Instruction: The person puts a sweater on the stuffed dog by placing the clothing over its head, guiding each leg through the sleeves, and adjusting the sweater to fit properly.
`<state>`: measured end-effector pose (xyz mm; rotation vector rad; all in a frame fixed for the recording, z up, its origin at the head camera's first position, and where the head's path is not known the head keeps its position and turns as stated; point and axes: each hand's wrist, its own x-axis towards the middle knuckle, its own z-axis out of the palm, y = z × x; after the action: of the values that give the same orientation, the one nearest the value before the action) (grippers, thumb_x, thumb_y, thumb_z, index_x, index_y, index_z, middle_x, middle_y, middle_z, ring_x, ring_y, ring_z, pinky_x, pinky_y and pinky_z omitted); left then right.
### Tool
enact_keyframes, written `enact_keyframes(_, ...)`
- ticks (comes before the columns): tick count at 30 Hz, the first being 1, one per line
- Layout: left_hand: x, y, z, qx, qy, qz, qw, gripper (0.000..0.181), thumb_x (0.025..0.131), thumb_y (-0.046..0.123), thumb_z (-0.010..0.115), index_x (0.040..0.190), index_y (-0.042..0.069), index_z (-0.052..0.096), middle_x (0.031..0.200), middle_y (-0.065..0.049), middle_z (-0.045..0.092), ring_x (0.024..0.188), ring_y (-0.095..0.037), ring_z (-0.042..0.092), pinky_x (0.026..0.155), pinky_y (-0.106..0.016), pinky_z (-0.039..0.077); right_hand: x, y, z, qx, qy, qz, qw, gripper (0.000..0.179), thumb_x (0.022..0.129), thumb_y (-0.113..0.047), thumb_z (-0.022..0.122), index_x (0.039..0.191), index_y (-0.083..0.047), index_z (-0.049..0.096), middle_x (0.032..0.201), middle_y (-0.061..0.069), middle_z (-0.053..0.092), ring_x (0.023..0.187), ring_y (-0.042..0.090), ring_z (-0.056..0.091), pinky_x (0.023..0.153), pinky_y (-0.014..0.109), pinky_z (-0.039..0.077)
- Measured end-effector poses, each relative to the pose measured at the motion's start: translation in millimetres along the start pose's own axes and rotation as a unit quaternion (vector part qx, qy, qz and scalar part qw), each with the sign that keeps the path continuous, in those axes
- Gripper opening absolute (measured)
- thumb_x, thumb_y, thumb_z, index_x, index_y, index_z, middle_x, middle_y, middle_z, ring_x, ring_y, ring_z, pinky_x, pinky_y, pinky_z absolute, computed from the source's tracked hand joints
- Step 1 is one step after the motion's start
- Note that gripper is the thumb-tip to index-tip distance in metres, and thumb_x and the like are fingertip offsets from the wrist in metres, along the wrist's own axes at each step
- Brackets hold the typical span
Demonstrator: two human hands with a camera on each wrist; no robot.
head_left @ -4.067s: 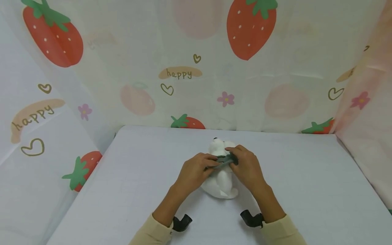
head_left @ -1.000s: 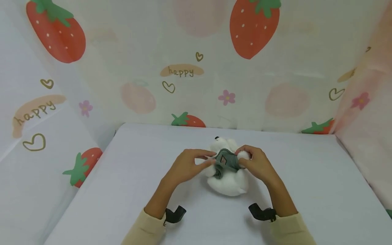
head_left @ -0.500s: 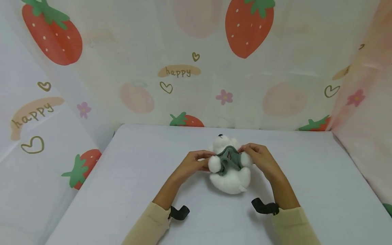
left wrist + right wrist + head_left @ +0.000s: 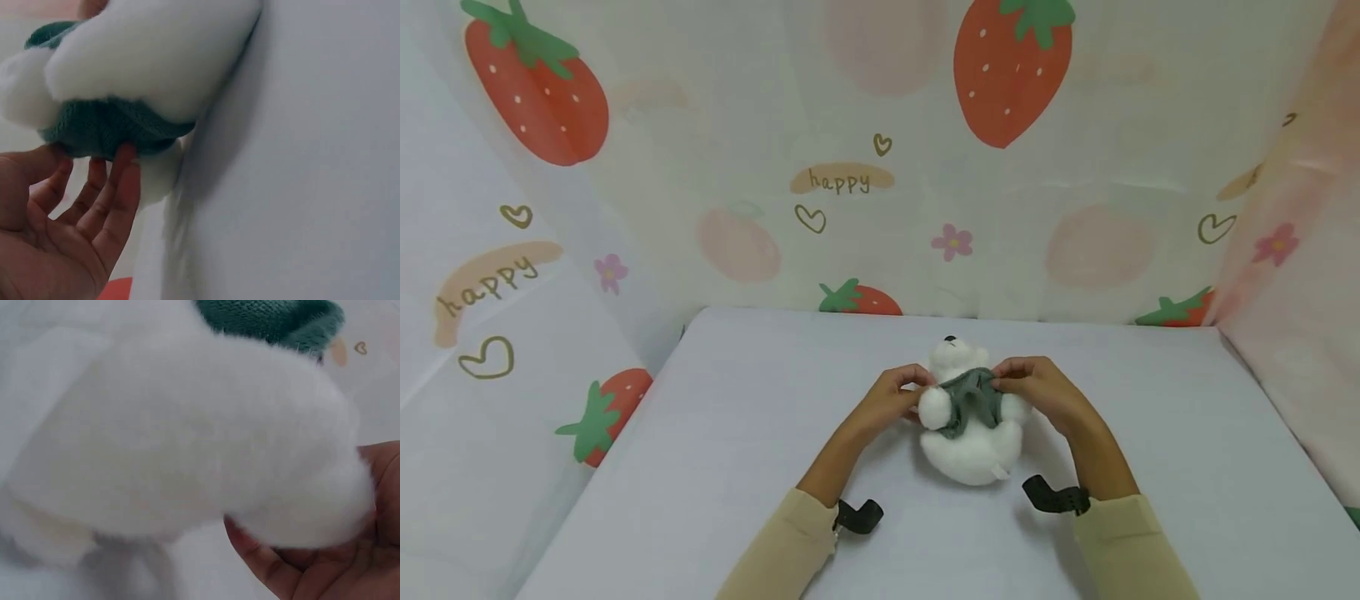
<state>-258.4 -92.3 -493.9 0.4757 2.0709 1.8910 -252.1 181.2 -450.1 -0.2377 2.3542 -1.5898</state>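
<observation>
A white plush bear (image 4: 973, 457) with a black nose is on the white table, its head toward the far side. Around its upper body is a grey-green knitted vest (image 4: 976, 398), bunched in folds at the middle. From the bear's left side in the head view, my left hand (image 4: 889, 402) holds the vest's edge; in the left wrist view its thumb and fingertips (image 4: 127, 152) meet the knit. On the other side my right hand (image 4: 1043, 390) pinches the vest near the shoulder. A plush limb (image 4: 312, 506) covers part of that hand in the right wrist view.
The white table (image 4: 760, 417) reaches back to a strawberry-print curtain (image 4: 737, 125), which also rises along both sides. A black wrist mount sits on each wrist, the left mount (image 4: 861, 517) and the right mount (image 4: 1054, 495) both just above the table.
Both hands have moved apart from the chest to the vest's two sides. The bear has shifted slightly right. The vest's diamond patch, visible a second ago, is now hidden in folds.
</observation>
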Motion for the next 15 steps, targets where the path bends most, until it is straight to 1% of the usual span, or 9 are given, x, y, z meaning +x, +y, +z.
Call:
enact_keyframes(1,-0.1,-0.8,0.2,-0.002,0.004,0.000,1.0000,0.016,0.103,0.013,0.060,0.111,0.000,0.065,0.118,-0.007,0.064,0.092,-0.014,0.067,0.071,-0.035,0.059,0.8,2.1,-0.4,0.009,-0.002,0.002,1.0000,0.020,0.098,-0.013,0.065,0.111,0.003,0.067,0.104,0.004,0.067,0.102,0.019,0.057,0.090,0.033,0.046)
enact_keyframes(3,0.1,-4.0,-0.4,-0.019,0.007,-0.001,0.9998,0.013,0.104,0.014,0.057,0.108,0.003,0.062,0.111,-0.004,0.065,0.089,-0.013,0.066,0.070,-0.034,0.057,1.9,7.4,-1.1,0.036,-0.006,0.008,0.9993,0.018,0.099,-0.010,0.063,0.110,0.004,0.065,0.100,0.003,0.066,0.097,0.016,0.058,0.084,0.029,0.048)
enact_keyframes(6,1.6,-8.9,-3.8,-0.056,-0.008,-0.011,0.9983,0.008,0.105,0.013,0.055,0.105,0.006,0.059,0.101,0.002,0.065,0.087,-0.013,0.063,0.071,-0.033,0.055,3.1,16.2,-2.5,0.070,-0.030,0.006,0.9971,0.017,0.100,-0.006,0.060,0.111,0.007,0.062,0.095,0.002,0.066,0.091,0.012,0.060,0.076,0.025,0.050)
enact_keyframes(8,3.1,-10.6,-7.7,-0.064,-0.018,-0.018,0.9976,0.007,0.104,0.012,0.056,0.105,0.006,0.059,0.095,0.001,0.066,0.085,-0.013,0.062,0.072,-0.032,0.054,3.7,20.3,-3.4,0.077,-0.048,0.002,0.9958,0.017,0.100,-0.005,0.060,0.111,0.007,0.061,0.094,0.001,0.066,0.088,0.010,0.061,0.072,0.024,0.051)
enact_keyframes(11,4.8,-9.8,-15.9,-0.037,-0.019,-0.020,0.9989,0.015,0.103,0.009,0.057,0.111,0.001,0.065,0.098,-0.001,0.071,0.083,-0.013,0.065,0.072,-0.031,0.055,4.1,23.2,-5.9,0.051,-0.056,-0.001,0.9971,0.017,0.099,-0.006,0.060,0.111,0.005,0.062,0.092,0.000,0.068,0.085,0.009,0.062,0.069,0.025,0.051)
enact_keyframes(13,6.6,-9.9,-21.3,-0.011,-0.009,-0.018,0.9997,0.020,0.101,0.007,0.057,0.115,-0.003,0.067,0.099,-0.006,0.073,0.080,-0.013,0.067,0.071,-0.031,0.056,4.7,23.4,-7.0,0.027,-0.050,-0.004,0.9984,0.016,0.098,-0.006,0.061,0.110,0.004,0.064,0.090,0.000,0.068,0.080,0.010,0.061,0.067,0.026,0.051)
enact_keyframes(15,7.9,-9.5,-24.3,0.012,0.001,-0.012,0.9999,0.021,0.100,0.005,0.059,0.117,-0.006,0.067,0.098,-0.012,0.074,0.078,-0.013,0.067,0.070,-0.030,0.057,5.6,22.9,-6.9,0.006,-0.039,-0.014,0.9991,0.017,0.096,-0.006,0.062,0.109,0.005,0.065,0.088,0.001,0.068,0.077,0.012,0.059,0.064,0.027,0.051)
